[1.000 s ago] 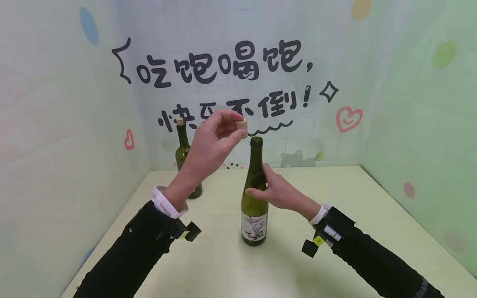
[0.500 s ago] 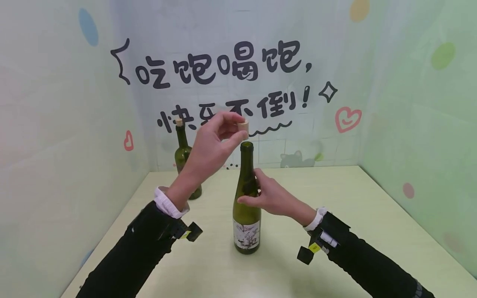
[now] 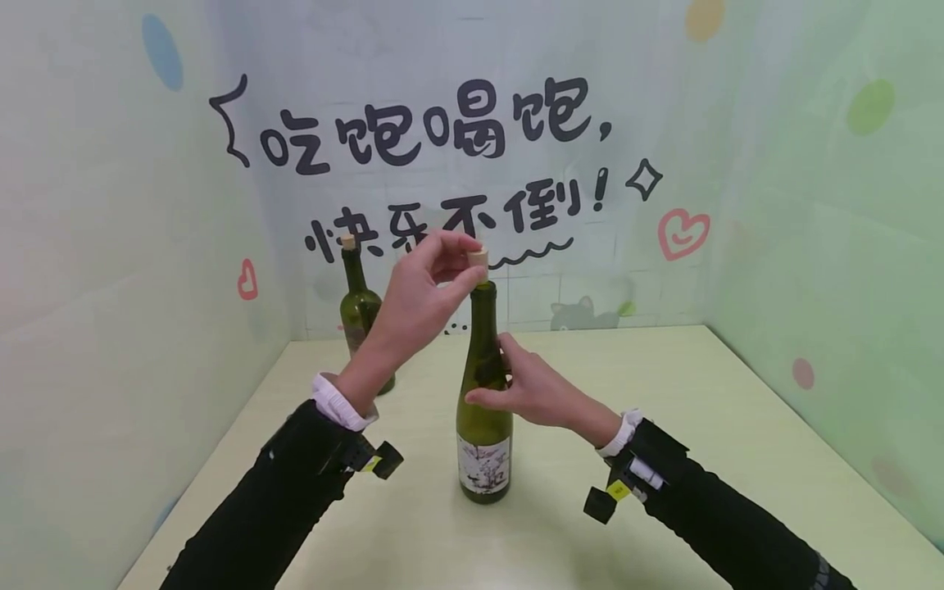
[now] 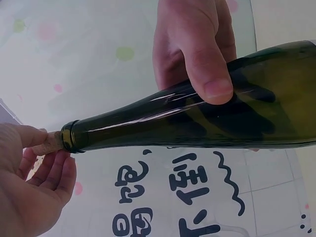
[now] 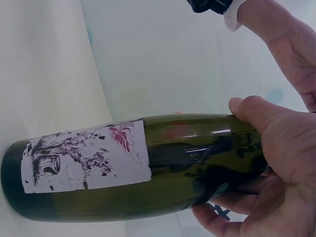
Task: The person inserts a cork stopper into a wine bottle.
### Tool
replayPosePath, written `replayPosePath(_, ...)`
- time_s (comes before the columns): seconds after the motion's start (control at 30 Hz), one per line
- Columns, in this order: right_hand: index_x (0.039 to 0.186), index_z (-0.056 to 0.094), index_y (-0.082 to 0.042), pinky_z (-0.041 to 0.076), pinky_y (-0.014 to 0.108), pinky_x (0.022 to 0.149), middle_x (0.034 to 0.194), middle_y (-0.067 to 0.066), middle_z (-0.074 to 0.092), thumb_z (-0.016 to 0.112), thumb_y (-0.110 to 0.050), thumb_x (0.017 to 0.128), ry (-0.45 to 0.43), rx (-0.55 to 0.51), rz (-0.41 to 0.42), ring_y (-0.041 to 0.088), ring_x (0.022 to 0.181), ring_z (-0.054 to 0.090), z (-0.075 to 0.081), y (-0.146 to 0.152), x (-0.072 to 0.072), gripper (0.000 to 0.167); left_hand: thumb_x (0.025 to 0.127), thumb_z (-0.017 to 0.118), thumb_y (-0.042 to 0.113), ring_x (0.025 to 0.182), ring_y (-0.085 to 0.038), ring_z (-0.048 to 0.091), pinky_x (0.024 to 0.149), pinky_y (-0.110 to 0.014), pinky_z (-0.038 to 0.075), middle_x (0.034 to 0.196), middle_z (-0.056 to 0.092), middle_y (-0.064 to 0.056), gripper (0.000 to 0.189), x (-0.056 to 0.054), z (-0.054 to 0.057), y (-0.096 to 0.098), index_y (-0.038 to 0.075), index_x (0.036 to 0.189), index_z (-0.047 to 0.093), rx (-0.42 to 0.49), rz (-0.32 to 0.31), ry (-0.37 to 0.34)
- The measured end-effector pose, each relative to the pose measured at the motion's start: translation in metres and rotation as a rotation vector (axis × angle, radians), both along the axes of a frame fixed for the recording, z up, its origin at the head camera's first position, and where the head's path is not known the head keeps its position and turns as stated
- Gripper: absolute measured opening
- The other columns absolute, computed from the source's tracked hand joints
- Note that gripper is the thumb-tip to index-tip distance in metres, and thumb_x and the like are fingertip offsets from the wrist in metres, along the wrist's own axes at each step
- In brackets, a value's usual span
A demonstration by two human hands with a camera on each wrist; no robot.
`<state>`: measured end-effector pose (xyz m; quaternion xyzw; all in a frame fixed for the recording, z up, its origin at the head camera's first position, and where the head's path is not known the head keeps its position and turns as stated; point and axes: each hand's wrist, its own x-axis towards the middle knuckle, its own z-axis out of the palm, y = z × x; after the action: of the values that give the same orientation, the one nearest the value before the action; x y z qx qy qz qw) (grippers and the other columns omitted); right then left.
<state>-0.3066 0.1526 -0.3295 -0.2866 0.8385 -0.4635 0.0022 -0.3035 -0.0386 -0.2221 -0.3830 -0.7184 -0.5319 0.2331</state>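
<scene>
A green wine bottle (image 3: 483, 426) with a white printed label (image 5: 89, 158) stands upright on the table. My right hand (image 3: 542, 383) grips it around the shoulder, thumb on the near side and fingers behind. Above it my left hand (image 3: 424, 291) pinches a light cork (image 3: 478, 260) between thumb and fingers. In the left wrist view the cork (image 4: 49, 143) is lined up with the bottle's mouth, its lower end right at the rim (image 4: 71, 137).
A second green bottle (image 3: 361, 307), topped with a cork (image 3: 349, 242), stands further back on the left, partly behind my left arm. Printed walls enclose the pale table (image 3: 590, 459) at the back and both sides.
My right hand has brought the bottle left and slightly nearer, under the cork. My left hand has lowered the cork from above the mouth to its rim.
</scene>
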Motion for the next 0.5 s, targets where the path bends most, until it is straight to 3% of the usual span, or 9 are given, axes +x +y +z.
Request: replayPosePath(0.5,0.140,0.039,-0.010,0.057,0.050,0.094,0.124,0.010,0.065,0.081,-0.029,0.092,0.000,-0.012,0.004,0.029,0.114,0.065,-0.0015,-0.0003,0.0002,0.067,0.098,0.068,0.001,0.101,-0.021,0.069,0.096,-0.031,0.055,0.112,0.070,-0.012,0.024,-0.0058,-0.0071,0.0009,-0.001,0.121,0.063,0.012,-0.007,-0.013)
